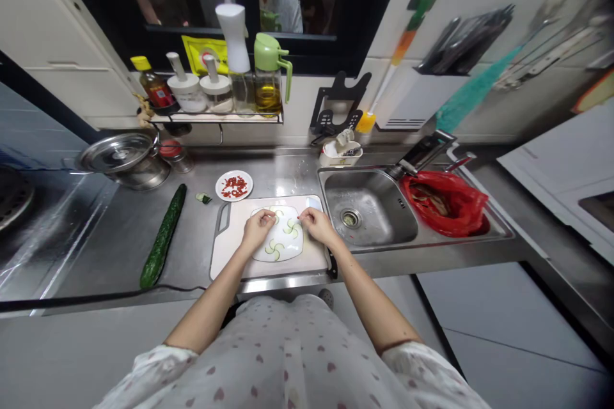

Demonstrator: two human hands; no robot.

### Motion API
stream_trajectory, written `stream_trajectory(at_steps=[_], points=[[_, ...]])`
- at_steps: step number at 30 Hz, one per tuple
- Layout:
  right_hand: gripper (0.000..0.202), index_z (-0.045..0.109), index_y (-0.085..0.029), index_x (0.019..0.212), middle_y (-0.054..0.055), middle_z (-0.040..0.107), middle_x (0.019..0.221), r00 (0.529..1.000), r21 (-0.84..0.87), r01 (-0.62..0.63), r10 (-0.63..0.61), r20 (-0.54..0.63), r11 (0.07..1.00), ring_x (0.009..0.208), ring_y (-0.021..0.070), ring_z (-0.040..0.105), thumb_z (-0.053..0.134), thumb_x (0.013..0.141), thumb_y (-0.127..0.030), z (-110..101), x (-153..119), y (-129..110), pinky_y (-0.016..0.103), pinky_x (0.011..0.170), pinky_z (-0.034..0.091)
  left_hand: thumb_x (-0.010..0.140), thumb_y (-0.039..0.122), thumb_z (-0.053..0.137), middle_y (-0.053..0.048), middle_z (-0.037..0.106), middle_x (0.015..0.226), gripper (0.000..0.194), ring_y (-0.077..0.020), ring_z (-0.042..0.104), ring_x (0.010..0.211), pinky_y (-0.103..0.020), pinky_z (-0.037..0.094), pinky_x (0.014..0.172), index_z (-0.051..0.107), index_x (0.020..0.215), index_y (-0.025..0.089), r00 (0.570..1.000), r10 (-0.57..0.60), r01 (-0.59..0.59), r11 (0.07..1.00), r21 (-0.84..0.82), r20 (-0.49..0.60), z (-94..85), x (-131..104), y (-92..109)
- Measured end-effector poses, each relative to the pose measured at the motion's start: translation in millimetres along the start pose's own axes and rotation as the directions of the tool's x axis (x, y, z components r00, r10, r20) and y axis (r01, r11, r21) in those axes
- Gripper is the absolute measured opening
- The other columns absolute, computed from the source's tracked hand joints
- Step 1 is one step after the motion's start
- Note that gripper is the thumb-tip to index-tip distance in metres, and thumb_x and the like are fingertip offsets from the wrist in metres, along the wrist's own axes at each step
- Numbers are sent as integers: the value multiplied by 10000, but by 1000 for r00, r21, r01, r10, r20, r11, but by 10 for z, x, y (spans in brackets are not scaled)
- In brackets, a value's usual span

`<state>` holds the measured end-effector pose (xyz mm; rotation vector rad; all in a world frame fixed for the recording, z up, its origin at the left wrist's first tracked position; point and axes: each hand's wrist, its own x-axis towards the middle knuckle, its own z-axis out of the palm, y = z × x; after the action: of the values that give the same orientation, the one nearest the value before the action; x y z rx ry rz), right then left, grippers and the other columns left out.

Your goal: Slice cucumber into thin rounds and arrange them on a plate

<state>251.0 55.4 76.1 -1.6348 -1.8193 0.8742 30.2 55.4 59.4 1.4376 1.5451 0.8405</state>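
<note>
A white plate (261, 254) rests on the cutting board (225, 259), with thin cucumber slices (275, 249) laid on it in pinwheel shapes. My right hand (317, 225) is over the plate's right edge, thumb and finger pinching a small red pepper piece (298, 217). Over the upper left of the plate, my left hand (258, 229) has its fingertips drawn together beside a slice pattern; what they hold, if anything, is too small to tell. Behind the board, a small white dish (220, 186) carries chopped red pepper bits (235, 185).
Left of the board lie a whole cucumber (164, 236) and a cucumber end (203, 198). A knife handle (332, 265) shows at the board's right edge. Further right are the sink (378, 211) and a red plastic bag (444, 208). A steel pot (127, 160) stands back left.
</note>
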Motion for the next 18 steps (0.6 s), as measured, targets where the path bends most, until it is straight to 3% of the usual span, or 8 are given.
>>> stream_trajectory(at_steps=[5,8,18], points=[[145,638,-180,829,27,663,796,988,-259,10,30,149,966,712,136,551,522,842,-267,83,-13,-26,215,627,334,782,308,584,12,649,793,180,-117,553,678,-222,383,644,664,918,221,998,56,-63,962,266,37,142,-30,67],[176,646,-180,863,50,680,857,979,-361,22,53,197,932,749,147,565,500,870,-280,128,-11,-63,222,638,325,784,293,583,1,672,843,173,-147,592,780,-234,393,688,662,926,235,997,16,-44,930,365,79,253,-39,119],[228,641,-190,984,82,671,1022,958,-527,66,93,271,847,924,180,580,447,911,-284,226,16,-108,245,739,338,792,305,559,-6,694,898,179,-177,610,859,-254,406,698,655,937,262,985,-100,16,866,499,142,435,5,165]])
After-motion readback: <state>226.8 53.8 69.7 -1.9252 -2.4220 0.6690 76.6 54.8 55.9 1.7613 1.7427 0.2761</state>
